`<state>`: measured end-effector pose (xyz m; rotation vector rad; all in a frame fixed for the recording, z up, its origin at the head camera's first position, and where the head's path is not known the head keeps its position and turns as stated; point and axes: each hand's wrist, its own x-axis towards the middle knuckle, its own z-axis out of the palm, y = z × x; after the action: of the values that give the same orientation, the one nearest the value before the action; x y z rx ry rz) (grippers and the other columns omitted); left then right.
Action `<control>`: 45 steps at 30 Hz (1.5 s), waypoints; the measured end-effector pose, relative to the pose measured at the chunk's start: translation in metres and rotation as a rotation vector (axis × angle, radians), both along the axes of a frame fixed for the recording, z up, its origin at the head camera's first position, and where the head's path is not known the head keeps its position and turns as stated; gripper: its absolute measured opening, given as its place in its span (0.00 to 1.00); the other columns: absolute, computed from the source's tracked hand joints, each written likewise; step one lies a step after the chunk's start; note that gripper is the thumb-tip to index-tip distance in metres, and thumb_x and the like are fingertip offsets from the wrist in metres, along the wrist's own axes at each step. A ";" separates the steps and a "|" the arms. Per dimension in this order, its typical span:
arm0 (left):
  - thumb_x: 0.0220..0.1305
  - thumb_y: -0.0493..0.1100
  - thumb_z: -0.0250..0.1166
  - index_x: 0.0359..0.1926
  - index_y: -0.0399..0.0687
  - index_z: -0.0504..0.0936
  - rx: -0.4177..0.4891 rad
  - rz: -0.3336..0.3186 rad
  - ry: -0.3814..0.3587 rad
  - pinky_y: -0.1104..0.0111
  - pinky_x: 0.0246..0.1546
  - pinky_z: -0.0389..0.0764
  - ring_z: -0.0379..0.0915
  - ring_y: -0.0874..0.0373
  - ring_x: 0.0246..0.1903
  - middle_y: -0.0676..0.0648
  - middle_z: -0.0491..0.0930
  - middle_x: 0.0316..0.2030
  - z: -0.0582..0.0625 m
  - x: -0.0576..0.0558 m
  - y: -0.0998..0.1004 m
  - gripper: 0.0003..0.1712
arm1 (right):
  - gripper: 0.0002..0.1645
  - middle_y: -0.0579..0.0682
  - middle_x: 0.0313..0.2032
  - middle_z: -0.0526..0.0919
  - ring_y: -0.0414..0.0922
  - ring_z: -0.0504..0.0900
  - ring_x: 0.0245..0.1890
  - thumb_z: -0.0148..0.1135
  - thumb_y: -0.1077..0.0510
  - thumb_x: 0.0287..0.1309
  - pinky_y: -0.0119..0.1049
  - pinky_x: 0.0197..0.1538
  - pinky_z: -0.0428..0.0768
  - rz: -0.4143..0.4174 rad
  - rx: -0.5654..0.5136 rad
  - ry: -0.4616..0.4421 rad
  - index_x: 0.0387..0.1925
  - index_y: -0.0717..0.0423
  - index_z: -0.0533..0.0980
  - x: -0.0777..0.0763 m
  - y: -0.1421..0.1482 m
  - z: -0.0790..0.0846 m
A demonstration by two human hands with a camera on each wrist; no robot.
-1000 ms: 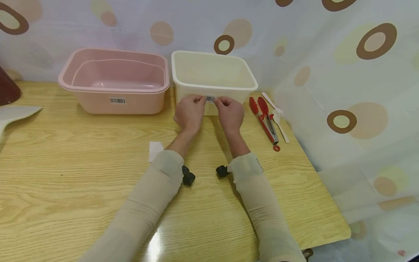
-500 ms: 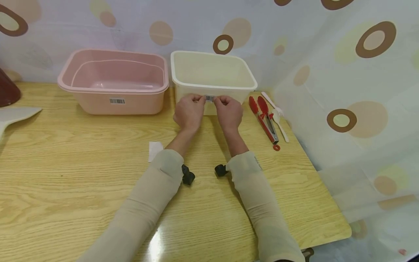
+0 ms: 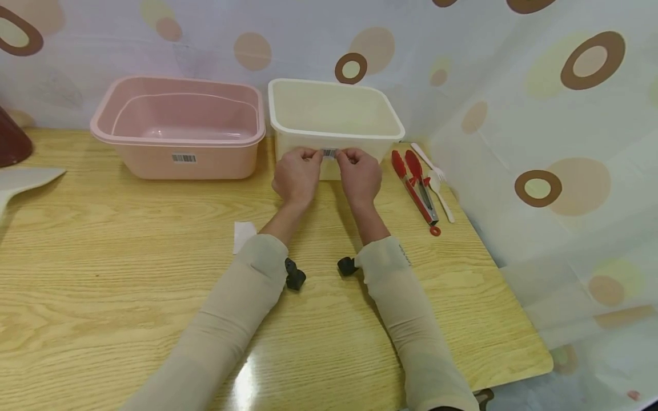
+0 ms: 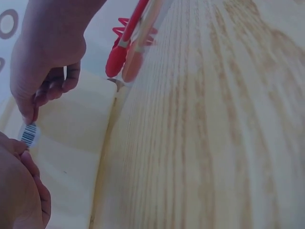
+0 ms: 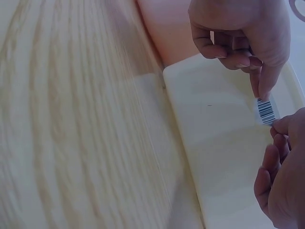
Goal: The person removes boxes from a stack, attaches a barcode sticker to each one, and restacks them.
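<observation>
Both hands meet at the front wall of a cream plastic bin [image 3: 336, 137]. Between them is a small barcode sticker [image 3: 329, 153], its bars running upright in the head view. My left hand [image 3: 297, 176] pinches the sticker's left end between thumb and index finger. The right end is pinched the same way by my right hand [image 3: 361, 176]. In the right wrist view the barcode sticker [image 5: 266, 112] lies close over the bin wall, just under the rim. The left wrist view shows the barcode sticker [image 4: 29, 135] stretched between the two sets of fingertips.
Left of the cream bin stands a pink basin [image 3: 195, 165] bearing its own barcode label [image 3: 184, 158]. Red-tipped tongs [image 3: 418, 191], a fork [image 3: 429, 162] and a spoon [image 3: 441, 197] lie at right. A white paper piece [image 3: 244, 236] rests beside the left sleeve.
Hardly anything differs. Both hands keep their pinch on the sticker at the bin's front, with only a very slight shift of the whole view.
</observation>
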<state>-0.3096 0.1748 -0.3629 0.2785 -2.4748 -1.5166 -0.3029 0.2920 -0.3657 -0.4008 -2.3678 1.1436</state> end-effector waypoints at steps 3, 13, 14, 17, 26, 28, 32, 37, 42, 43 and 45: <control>0.64 0.61 0.67 0.35 0.63 0.91 0.010 -0.005 -0.008 0.51 0.44 0.78 0.84 0.58 0.39 0.59 0.89 0.33 0.000 0.000 -0.001 0.13 | 0.19 0.45 0.29 0.87 0.37 0.74 0.24 0.64 0.40 0.64 0.31 0.28 0.66 -0.017 0.032 -0.012 0.37 0.49 0.88 0.000 0.000 0.000; 0.63 0.62 0.67 0.36 0.63 0.91 0.016 -0.017 -0.040 0.53 0.42 0.78 0.84 0.58 0.38 0.59 0.89 0.34 -0.004 -0.001 -0.004 0.14 | 0.28 0.41 0.18 0.74 0.41 0.71 0.24 0.62 0.34 0.63 0.33 0.27 0.62 -0.032 0.090 -0.077 0.25 0.53 0.85 0.001 0.005 -0.004; 0.63 0.62 0.67 0.36 0.63 0.91 0.016 -0.019 -0.045 0.53 0.42 0.78 0.84 0.58 0.38 0.59 0.89 0.34 -0.005 -0.001 -0.005 0.14 | 0.29 0.41 0.17 0.73 0.41 0.70 0.24 0.62 0.33 0.63 0.33 0.27 0.61 -0.031 0.096 -0.089 0.24 0.53 0.83 0.001 0.005 -0.005; 0.63 0.62 0.67 0.36 0.62 0.91 0.020 -0.031 -0.054 0.51 0.43 0.78 0.84 0.57 0.39 0.58 0.89 0.34 -0.006 0.000 -0.006 0.14 | 0.30 0.41 0.17 0.73 0.41 0.70 0.24 0.62 0.33 0.62 0.34 0.27 0.61 -0.032 0.109 -0.116 0.24 0.54 0.84 0.001 0.008 -0.008; 0.65 0.61 0.65 0.42 0.64 0.91 -0.087 -0.114 0.010 0.54 0.41 0.78 0.84 0.58 0.38 0.58 0.89 0.36 -0.007 0.006 -0.005 0.14 | 0.26 0.41 0.19 0.77 0.41 0.72 0.24 0.63 0.33 0.62 0.34 0.26 0.63 -0.056 0.130 -0.132 0.28 0.50 0.88 -0.001 0.012 -0.011; 0.66 0.60 0.65 0.44 0.65 0.91 -0.127 -0.177 0.048 0.55 0.38 0.78 0.82 0.58 0.35 0.58 0.89 0.34 -0.005 0.008 -0.004 0.13 | 0.26 0.41 0.19 0.76 0.41 0.71 0.23 0.63 0.33 0.62 0.34 0.25 0.63 -0.053 0.137 -0.131 0.29 0.49 0.88 -0.001 0.013 -0.011; 0.68 0.57 0.63 0.49 0.66 0.89 -0.147 -0.295 0.040 0.58 0.34 0.75 0.79 0.59 0.31 0.57 0.87 0.34 0.000 0.011 -0.001 0.14 | 0.25 0.41 0.19 0.76 0.40 0.71 0.23 0.62 0.34 0.64 0.33 0.24 0.63 -0.042 0.141 -0.132 0.30 0.49 0.88 0.000 0.013 -0.010; 0.70 0.59 0.61 0.58 0.70 0.84 -0.167 -0.340 -0.052 0.61 0.31 0.73 0.78 0.58 0.29 0.57 0.87 0.40 0.005 0.008 -0.005 0.18 | 0.24 0.43 0.23 0.81 0.41 0.73 0.26 0.62 0.35 0.64 0.33 0.26 0.65 -0.042 0.131 -0.142 0.34 0.49 0.89 0.000 0.014 -0.013; 0.70 0.58 0.60 0.58 0.71 0.84 -0.181 -0.342 -0.079 0.60 0.32 0.74 0.79 0.57 0.33 0.57 0.87 0.42 0.007 0.005 -0.011 0.18 | 0.24 0.45 0.26 0.83 0.41 0.74 0.28 0.61 0.37 0.65 0.33 0.28 0.66 -0.034 0.118 -0.107 0.34 0.50 0.89 0.000 0.014 -0.010; 0.70 0.58 0.60 0.58 0.72 0.84 -0.184 -0.343 -0.082 0.59 0.33 0.75 0.79 0.57 0.34 0.57 0.87 0.43 0.007 0.005 -0.011 0.18 | 0.24 0.45 0.25 0.83 0.41 0.73 0.27 0.61 0.37 0.66 0.33 0.28 0.65 -0.031 0.115 -0.083 0.33 0.51 0.88 0.000 0.013 -0.010; 0.71 0.58 0.60 0.58 0.72 0.83 -0.183 -0.347 -0.088 0.58 0.34 0.76 0.80 0.57 0.36 0.56 0.87 0.44 0.007 0.004 -0.012 0.18 | 0.23 0.46 0.23 0.81 0.41 0.71 0.25 0.60 0.41 0.67 0.32 0.26 0.64 -0.005 0.093 -0.008 0.32 0.53 0.88 0.001 0.012 -0.010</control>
<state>-0.3053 0.1631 -0.3559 -0.1260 -2.8232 -1.4043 -0.3020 0.3037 -0.3753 -0.3794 -2.4152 1.0268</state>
